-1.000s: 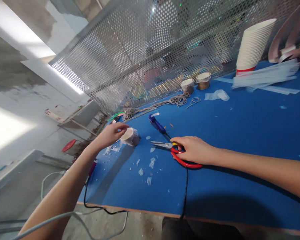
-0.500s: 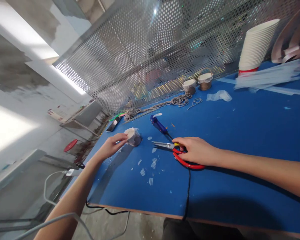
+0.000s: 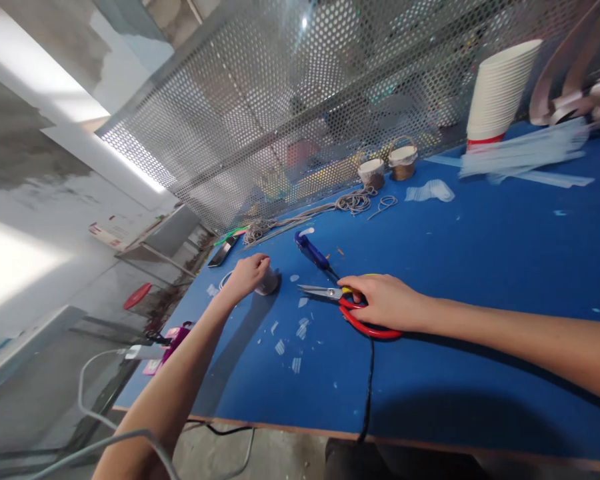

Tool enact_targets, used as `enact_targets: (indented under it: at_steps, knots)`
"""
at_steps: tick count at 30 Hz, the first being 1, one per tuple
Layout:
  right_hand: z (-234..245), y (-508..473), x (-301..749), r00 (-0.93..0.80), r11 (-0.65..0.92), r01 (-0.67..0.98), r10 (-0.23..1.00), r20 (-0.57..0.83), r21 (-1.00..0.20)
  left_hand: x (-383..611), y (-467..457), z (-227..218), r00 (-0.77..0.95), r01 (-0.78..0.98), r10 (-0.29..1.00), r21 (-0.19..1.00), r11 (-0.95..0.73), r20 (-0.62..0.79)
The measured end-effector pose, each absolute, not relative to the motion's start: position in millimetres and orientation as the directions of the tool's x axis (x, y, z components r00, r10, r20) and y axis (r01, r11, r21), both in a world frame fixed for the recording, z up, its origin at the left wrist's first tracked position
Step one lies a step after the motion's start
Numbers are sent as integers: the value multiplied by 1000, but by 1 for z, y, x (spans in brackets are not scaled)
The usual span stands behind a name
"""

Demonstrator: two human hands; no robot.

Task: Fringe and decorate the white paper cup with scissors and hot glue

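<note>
Covering the top of a small greyish cup with the left hand, on the blue table, at nine o'clock from the scissors. Impossible to tell whether gripping the cup or merely touching it, with the fingertips hidden. Holding the scissors with the right hand, wrapped around the handles, with the blades pointing to nine o'clock. Judging by its look, probably of paper: light, thin-walled, moderately stiff, easily dented by a hard pinch, apt to slide or tip under a sideways push, perhaps not very slippery. Best held around the lower wall with spread fingers, or lightly near the rim, without squeezing it out of round. Take the scissors, likely heavier and rigid, by the handles only. See also, from the cup, a blue glue gun at two o'clock, pale scraps near five, a dark phone at ten, and, well apart, two brown-and-white cups between one and two.
</note>
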State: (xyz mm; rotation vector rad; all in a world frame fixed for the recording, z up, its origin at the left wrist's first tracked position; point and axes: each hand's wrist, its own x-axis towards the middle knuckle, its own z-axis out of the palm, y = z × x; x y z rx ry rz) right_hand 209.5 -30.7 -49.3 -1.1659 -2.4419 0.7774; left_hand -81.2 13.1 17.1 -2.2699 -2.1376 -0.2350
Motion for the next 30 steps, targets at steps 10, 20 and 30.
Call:
enact_targets:
  at_steps: [10, 20, 30]
  knots:
    - [-51, -30, 207, -613, 522, 598, 787, 72, -608, -87, -22, 32, -2, 968, 974, 246, -55, 226]
    - [-52, -30, 207, -613, 529, 618, 788, 66, -582, -97, -68, 16, -131, 906, 839, 408, -115, 528]
    - [-56, -30, 208, -615, 533, 602, 784, 82, -594, -95, -97, -1, -82, 939, 717, 296, -177, 692]
